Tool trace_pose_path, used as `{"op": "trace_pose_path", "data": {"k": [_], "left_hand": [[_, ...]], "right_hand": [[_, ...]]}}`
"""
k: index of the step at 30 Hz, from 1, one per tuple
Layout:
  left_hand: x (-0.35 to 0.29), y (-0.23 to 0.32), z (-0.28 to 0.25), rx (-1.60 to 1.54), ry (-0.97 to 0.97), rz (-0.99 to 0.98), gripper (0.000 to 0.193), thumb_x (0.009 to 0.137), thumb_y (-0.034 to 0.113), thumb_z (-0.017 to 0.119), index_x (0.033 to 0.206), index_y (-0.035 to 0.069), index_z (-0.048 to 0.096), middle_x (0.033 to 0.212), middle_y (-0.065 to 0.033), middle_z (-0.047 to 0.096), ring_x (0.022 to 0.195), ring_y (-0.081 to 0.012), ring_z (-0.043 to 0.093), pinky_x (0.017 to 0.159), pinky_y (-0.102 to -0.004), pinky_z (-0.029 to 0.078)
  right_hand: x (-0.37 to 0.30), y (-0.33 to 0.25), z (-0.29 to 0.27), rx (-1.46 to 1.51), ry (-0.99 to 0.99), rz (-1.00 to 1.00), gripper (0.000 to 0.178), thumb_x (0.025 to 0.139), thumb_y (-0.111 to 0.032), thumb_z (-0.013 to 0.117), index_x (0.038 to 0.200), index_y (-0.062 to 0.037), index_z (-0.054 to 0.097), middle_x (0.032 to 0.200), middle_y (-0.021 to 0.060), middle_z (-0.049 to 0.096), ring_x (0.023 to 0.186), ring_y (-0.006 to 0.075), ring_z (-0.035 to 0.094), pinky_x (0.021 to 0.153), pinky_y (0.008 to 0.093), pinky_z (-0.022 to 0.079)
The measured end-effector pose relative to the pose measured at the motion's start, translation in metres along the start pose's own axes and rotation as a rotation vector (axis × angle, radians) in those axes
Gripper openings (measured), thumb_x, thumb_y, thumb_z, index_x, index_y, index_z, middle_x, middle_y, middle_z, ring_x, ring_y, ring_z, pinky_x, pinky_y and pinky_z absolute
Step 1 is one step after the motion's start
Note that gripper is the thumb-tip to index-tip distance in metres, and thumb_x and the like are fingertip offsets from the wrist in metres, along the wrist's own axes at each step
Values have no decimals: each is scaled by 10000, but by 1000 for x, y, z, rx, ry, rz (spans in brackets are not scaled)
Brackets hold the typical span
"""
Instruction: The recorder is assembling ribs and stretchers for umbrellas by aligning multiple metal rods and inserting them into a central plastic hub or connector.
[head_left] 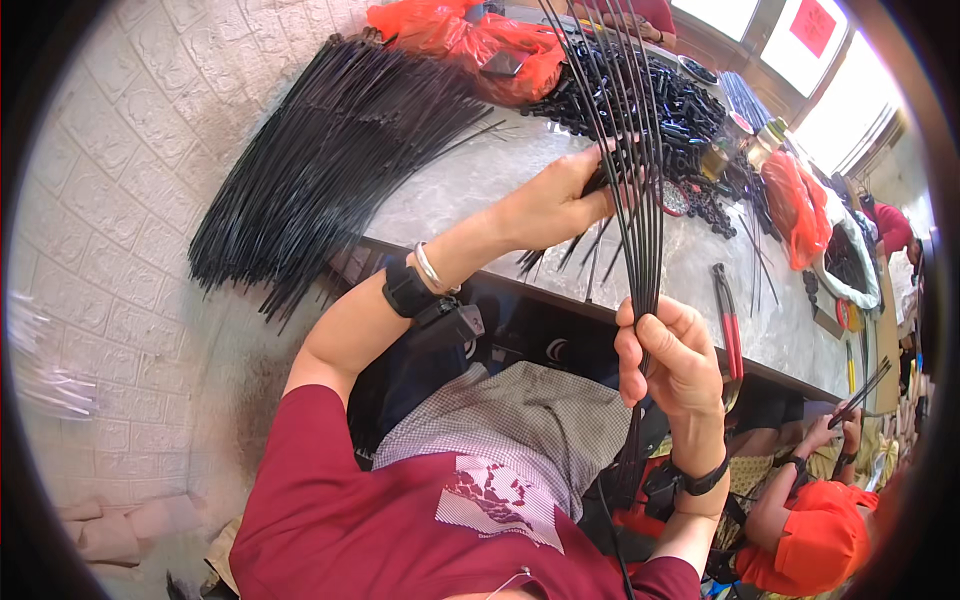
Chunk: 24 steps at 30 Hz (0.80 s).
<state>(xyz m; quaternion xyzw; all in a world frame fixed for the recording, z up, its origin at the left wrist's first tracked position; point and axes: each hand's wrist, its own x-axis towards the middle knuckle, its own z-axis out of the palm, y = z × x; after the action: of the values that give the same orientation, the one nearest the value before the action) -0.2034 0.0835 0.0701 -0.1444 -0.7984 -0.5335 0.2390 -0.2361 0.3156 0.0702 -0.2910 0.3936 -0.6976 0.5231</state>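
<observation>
Several thin black rods (640, 250) stand fanned out in front of me, running up past the top of the picture. My right hand (675, 360) is closed around their lower part, thumb pressed against the bundle. Higher up, my left hand (575, 200) is closed on more thin black rods (600, 245), whose ends poke out below its fingers. Its fingertips are partly hidden behind the fanned rods, close to small black parts on the table. A large sheaf of long black rods (330, 160) lies left of my left arm, overhanging the table edge.
Small black parts (650, 90) are heaped on the marbled table (440, 200). Red bags (510, 60) lie behind the sheaf; red-handled pliers (730, 330) rest near the front edge. Another red bag (800, 210) stands right. A co-worker in orange-red (810, 540) holds black rods at lower right.
</observation>
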Motion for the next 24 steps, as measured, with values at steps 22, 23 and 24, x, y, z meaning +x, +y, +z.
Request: {"op": "trace_pose_path", "data": {"k": [22,23,24], "left_hand": [[9,16,9,-271,64,23,230,958,109,570,1136,-34,603,1008,-131,705,952,-177,679,865,-302,531],[9,15,10,-277,64,17,230,958,109,570,1136,-34,603,1008,-131,705,952,-177,679,865,-302,531],[9,13,9,-268,26,15,231,959,115,572,1134,-33,605,1008,-130,706,951,-177,678,875,-303,526]], "right_hand": [[-7,-2,1,54,-42,47,258,982,-136,516,1155,55,524,766,102,581,583,200,615,516,376,580],[-8,-2,1,67,-51,37,249,980,-135,518,1143,53,527,757,103,583,570,203,616,511,373,579],[-9,-3,1,80,-63,26,241,979,-135,520,1131,51,530,748,105,586,557,207,618,505,370,578]]}}
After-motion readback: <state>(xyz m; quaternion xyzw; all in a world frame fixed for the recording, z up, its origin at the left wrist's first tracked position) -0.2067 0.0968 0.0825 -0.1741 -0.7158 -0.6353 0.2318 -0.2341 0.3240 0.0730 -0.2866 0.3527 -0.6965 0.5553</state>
